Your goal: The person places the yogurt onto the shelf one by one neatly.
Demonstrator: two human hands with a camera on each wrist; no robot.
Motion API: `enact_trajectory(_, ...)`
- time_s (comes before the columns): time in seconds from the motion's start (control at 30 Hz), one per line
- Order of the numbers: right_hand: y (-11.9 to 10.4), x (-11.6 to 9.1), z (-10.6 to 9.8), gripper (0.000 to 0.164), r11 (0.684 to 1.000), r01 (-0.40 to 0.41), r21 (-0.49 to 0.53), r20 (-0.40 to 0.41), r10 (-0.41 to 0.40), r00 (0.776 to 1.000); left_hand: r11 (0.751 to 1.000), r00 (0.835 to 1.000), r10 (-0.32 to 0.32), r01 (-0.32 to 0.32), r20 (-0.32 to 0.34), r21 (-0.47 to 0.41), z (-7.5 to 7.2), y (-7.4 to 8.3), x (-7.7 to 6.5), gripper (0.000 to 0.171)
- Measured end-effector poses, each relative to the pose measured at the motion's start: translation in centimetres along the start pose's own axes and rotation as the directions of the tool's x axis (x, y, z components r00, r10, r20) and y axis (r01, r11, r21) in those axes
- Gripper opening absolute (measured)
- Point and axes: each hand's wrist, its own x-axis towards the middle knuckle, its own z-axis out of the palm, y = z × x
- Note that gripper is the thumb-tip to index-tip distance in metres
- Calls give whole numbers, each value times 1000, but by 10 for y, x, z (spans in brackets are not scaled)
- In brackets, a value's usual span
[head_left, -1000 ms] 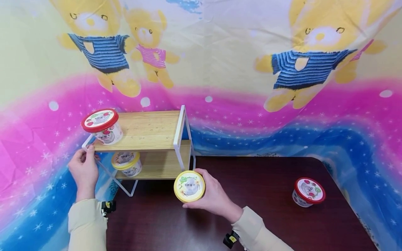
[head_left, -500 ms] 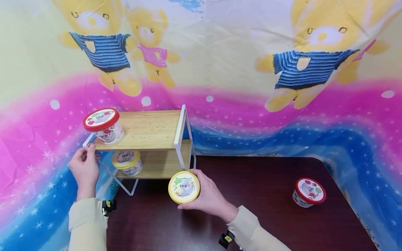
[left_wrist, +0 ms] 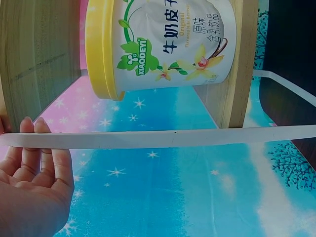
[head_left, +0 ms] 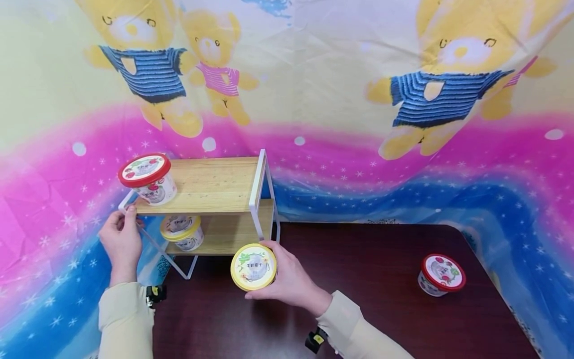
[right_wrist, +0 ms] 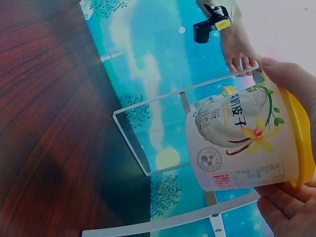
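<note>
A two-tier wooden shelf (head_left: 215,184) with a white metal frame stands at the left of the table. My left hand (head_left: 121,239) holds its front left upright near the top board; in the left wrist view the fingers (left_wrist: 42,158) hook round the white bar (left_wrist: 173,138). My right hand (head_left: 291,279) grips a yellow-lidded tub (head_left: 254,268) in front of the shelf's lower right, above the table. Flowers and lettering mark this tub's side (right_wrist: 242,138). On the top board sits a red-lidded tub (head_left: 150,182), at the left. Another yellow-lidded tub (head_left: 184,233) is on the lower board's left.
A second red-lidded tub (head_left: 441,274) stands at the right of the dark wooden table (head_left: 358,259). A cloth backdrop printed with bears (head_left: 332,124) hangs behind the table and along its sides. The lower board (head_left: 226,234) has bare wood right of its tub.
My right hand has moved left with the yellow-lidded tub, closer to the shelf's front. The left hand stays on the frame, and the other tubs have not moved.
</note>
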Motion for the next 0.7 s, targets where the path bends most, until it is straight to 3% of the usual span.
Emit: enact_trajectory(0.7, -12, 13, 8, 109, 1000, 0, 15, 12, 0, 1000, 1000, 1000, -2, 3, 8, -12, -1, -1, 1, 28)
